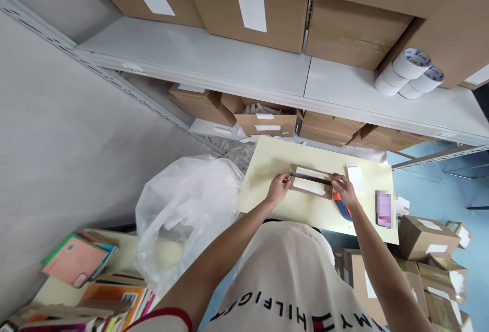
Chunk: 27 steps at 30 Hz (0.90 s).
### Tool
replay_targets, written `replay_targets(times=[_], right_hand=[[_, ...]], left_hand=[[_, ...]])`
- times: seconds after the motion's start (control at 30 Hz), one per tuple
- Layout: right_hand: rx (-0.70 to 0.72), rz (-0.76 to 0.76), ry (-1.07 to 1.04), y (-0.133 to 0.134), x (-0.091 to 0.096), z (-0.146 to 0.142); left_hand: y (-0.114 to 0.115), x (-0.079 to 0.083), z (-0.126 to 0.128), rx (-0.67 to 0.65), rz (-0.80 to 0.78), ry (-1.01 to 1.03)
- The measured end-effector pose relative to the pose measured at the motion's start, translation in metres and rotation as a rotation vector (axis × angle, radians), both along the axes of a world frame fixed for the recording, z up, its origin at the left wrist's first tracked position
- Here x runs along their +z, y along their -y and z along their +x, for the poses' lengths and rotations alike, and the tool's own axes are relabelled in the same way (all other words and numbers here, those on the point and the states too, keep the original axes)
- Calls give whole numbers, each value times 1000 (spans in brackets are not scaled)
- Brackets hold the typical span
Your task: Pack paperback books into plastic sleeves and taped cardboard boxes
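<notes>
A small brown cardboard box [311,181] lies on the pale yellow table [267,161], its flaps partly open over something white inside. My left hand [278,188] pinches the box's left end. My right hand [344,189] grips its right end, fingers curled on the edge. Both hands hold the box between them. A red and blue object [341,206] lies just under my right wrist.
A white slip [356,176] and a pink item [384,209] lie on the table's right. A large clear plastic bag [187,210] stands left. Taped cardboard boxes [424,238] pile up right. Shelves hold cartons and tape rolls [410,72]. Colourful books [76,258] sit lower left.
</notes>
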State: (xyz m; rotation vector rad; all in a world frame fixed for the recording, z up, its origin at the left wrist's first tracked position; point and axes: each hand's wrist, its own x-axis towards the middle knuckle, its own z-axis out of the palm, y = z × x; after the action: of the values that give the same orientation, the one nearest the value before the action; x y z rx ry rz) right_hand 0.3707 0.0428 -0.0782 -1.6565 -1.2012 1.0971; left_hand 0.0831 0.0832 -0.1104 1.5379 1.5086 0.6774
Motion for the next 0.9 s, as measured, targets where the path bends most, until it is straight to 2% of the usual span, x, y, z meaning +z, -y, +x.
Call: replay_targets(times=[0.07,0.17,0.3,0.37,0.43,0.57,0.7,0.8,0.9], right_hand=[[19,23,113,9,-3,-5],[-26,49,265,16,-14,-17],[-57,53,323,21,-20,-29],[-45,76,357,28,-18,-26],[-65,93,421,43,-16,-12],[-140,15,621,92,-26,29],[-58,-159,755,129,-46,54],[57,-249,813,127,-51,53],[163,-434,890,111,-46,47]], left_hand=[[7,2,-3,-9,13,-33],[12,13,-5,-72,150,-152],[7,37,3,-367,317,-341],[5,46,10,-506,345,-426],[5,49,15,-587,352,-498],[9,45,21,-637,344,-648],[11,43,30,-659,362,-770],[10,47,40,-653,367,-817],[10,51,48,-620,369,-837]])
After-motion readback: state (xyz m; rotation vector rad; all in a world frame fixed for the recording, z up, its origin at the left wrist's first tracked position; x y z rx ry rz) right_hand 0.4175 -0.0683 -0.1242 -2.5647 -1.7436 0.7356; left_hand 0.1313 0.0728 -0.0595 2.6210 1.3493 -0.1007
